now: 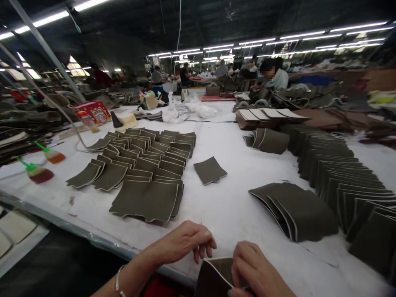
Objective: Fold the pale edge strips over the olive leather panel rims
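Both my hands are at the bottom edge, closed on one olive-grey leather piece (216, 274) with a pale edge. My left hand (185, 243) curls its fingers over the piece's top left corner. My right hand (255, 270) grips its right side, partly covering it. Just beyond them on the white table (229, 206) lies a small bent pile of the same pieces (297, 212). A single flat piece (209, 170) lies further out in the middle.
Overlapping rows of leather pieces (145, 165) cover the left of the table, and a long fanned stack (343, 177) runs along the right. Two glue bottles with green caps (37, 172) lie at the far left. Other people (274, 74) work at tables behind.
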`<state>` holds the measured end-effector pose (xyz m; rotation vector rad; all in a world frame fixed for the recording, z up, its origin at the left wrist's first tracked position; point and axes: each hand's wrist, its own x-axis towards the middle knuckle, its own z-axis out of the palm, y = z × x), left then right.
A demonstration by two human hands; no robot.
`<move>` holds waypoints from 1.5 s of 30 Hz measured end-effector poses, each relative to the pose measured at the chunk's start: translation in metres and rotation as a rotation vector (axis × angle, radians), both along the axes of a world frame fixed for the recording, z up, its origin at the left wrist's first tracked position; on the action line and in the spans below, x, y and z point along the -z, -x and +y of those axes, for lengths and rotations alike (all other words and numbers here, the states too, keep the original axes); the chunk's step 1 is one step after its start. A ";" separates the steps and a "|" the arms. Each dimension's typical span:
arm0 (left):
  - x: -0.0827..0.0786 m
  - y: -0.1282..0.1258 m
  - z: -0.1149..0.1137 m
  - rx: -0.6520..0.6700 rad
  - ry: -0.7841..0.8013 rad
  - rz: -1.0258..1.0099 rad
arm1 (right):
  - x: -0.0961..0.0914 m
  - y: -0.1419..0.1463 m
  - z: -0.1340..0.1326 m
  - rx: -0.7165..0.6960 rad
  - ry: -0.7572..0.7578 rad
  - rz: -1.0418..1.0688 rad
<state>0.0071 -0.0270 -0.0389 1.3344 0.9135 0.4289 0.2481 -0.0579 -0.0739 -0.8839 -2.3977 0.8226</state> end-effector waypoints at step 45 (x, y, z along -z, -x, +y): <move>0.017 -0.024 -0.032 0.056 -0.165 0.307 | 0.002 0.013 -0.014 0.120 0.165 0.018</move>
